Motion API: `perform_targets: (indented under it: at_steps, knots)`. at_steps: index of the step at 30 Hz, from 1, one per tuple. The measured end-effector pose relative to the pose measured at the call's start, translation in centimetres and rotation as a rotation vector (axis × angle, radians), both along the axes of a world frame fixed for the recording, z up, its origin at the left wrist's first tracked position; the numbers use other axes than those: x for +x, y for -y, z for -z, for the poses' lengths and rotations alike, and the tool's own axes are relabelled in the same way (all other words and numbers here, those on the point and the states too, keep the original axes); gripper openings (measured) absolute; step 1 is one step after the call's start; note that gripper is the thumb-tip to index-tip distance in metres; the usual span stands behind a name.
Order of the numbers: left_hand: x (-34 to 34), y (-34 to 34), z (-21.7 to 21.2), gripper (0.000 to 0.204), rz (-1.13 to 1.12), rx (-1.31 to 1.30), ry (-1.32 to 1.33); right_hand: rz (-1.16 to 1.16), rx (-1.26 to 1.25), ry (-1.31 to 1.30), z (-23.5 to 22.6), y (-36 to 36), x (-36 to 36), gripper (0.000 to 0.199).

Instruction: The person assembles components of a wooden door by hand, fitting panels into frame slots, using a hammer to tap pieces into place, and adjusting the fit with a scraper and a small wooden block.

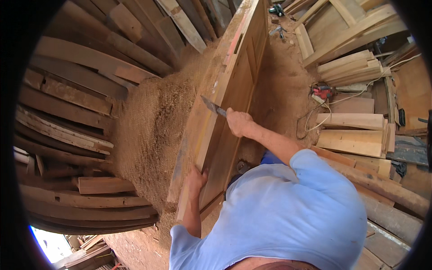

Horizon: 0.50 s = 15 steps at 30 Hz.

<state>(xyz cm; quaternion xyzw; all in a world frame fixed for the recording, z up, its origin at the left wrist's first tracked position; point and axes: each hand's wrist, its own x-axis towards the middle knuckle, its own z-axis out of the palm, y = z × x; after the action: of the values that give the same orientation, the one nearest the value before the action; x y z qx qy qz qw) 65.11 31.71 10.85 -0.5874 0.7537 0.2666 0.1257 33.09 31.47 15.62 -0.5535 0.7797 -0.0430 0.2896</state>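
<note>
From where I sit, I can read no text, label, brand, number or sign on anything in view.
</note>
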Motion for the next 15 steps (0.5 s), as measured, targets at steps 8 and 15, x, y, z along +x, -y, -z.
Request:
perform_targets:
  at_steps: [8, 15]
  knots:
    - [-3.9, 9.7, 4.3, 0.083, -0.113, 0.027, -0.649, 0.172, -0.147, 0.767, 3.4, -2.3, -5.0, 0.023]
    - [-26.2, 20.5, 0.3, 0.072, 0.162, -0.123, -0.52, 0.141, -0.03, 0.781, 6.6, -9.8, -17.7, 0.022]
